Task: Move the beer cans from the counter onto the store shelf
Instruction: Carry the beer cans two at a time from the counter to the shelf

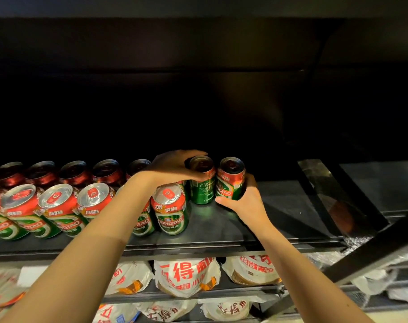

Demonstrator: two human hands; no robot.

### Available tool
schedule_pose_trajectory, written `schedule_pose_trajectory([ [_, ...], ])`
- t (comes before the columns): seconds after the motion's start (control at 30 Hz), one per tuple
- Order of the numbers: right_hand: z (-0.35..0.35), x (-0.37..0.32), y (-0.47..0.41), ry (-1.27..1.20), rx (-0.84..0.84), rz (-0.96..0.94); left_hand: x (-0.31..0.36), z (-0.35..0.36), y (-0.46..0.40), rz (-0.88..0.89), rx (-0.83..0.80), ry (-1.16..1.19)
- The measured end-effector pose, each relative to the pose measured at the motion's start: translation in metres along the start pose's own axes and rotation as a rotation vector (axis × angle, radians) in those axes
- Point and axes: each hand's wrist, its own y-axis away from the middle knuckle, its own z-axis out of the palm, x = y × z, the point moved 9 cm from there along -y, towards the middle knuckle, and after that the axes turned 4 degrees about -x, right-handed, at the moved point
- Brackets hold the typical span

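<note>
Store shelf (280, 220): dark metal deck, front lip running across the lower middle of the frame. Open deck to the right of centre, bare as far as a slanted dark bracket (338, 194) at right. Rear of the bay is in deep shadow; depth cannot be read.

Left hand (175, 167): grip curled over the top rim of a green Tsingtao can (202, 190), fingers wrapped round its lid from the left. Can upright, standing on the deck at frame centre.

Right hand (245, 201): grip closed round the lower body of a second Tsingtao can (231, 180), thumb in front, fingers behind. Can upright, just right of the first and touching or nearly touching it; whether its base rests on the deck cannot be told.

Left of centre: front row of cans (54, 206), red tops and green bodies, leaning in the wide-angle view, packed side by side to the left edge. Behind them a back row of cans (75, 171) in shadow. The left forearm crosses over the front row.

Lower frame: white packaged goods (186, 276) with red characters on the shelves beneath.
</note>
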Motion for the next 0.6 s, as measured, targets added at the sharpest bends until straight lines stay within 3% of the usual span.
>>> schedule_pose_trajectory([
  [0.13,-0.0015,-0.0012,0.0002,-0.002,0.005,0.005,0.0007,-0.0007,-0.0013,0.010,-0.011,-0.007],
  [0.33,0.0029,-0.0047,0.0015,-0.014,-0.042,0.000,0.0003,-0.0069,0.0019,-0.039,0.154,-0.105],
  [0.6,0.0014,-0.0038,0.0017,0.001,-0.014,0.016,0.0020,-0.0029,0.0004,-0.017,0.000,-0.061],
])
